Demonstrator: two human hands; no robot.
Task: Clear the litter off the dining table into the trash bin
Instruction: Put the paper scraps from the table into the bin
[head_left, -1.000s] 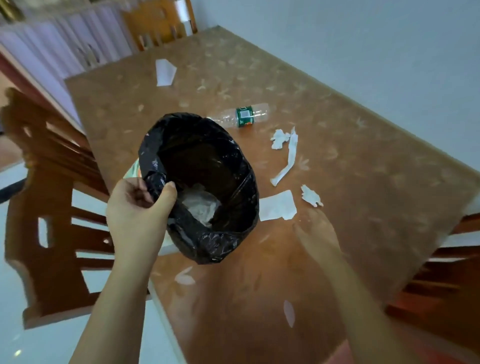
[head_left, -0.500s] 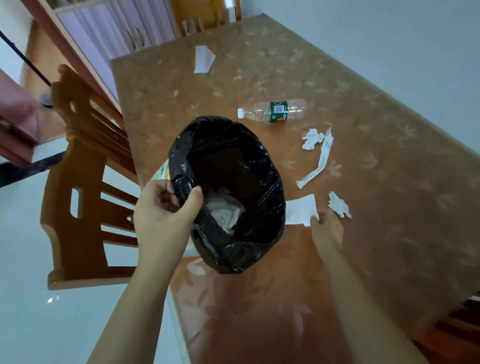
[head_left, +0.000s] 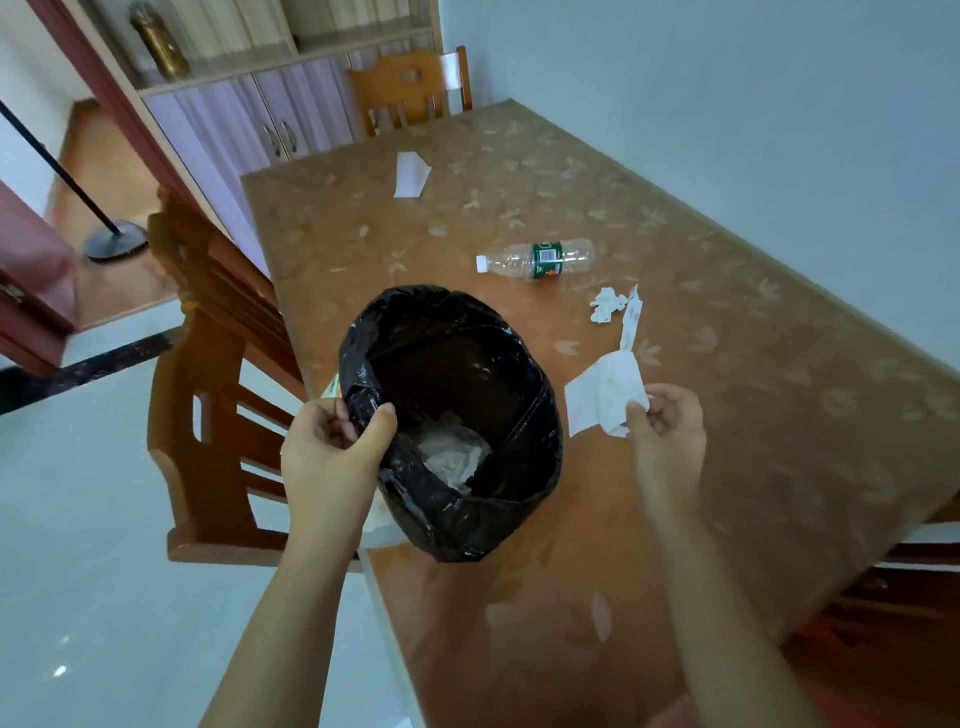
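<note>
My left hand (head_left: 332, 452) grips the near rim of a trash bin lined with a black bag (head_left: 452, 415), held over the table's left edge; crumpled white paper lies at its bottom. My right hand (head_left: 667, 431) pinches white paper scraps (head_left: 602, 397) lifted just right of the bin. On the brown patterned dining table (head_left: 727, 415) lie a long paper strip (head_left: 631, 322), a small crumpled scrap (head_left: 605, 306), an empty plastic bottle (head_left: 540, 258) with a green label, and a folded white paper (head_left: 410, 175) farther back.
A wooden chair (head_left: 208, 374) stands at the table's left side, another chair (head_left: 410, 93) at the far end. A cabinet (head_left: 249, 119) lines the back wall and a pole on a round base (head_left: 111, 244) stands on the floor at left. The white wall runs along the table's right.
My right hand has closed on the paper scraps that lay flat by the bin and lifted them off the table. The view has tilted up; the bin stays in my left hand.
</note>
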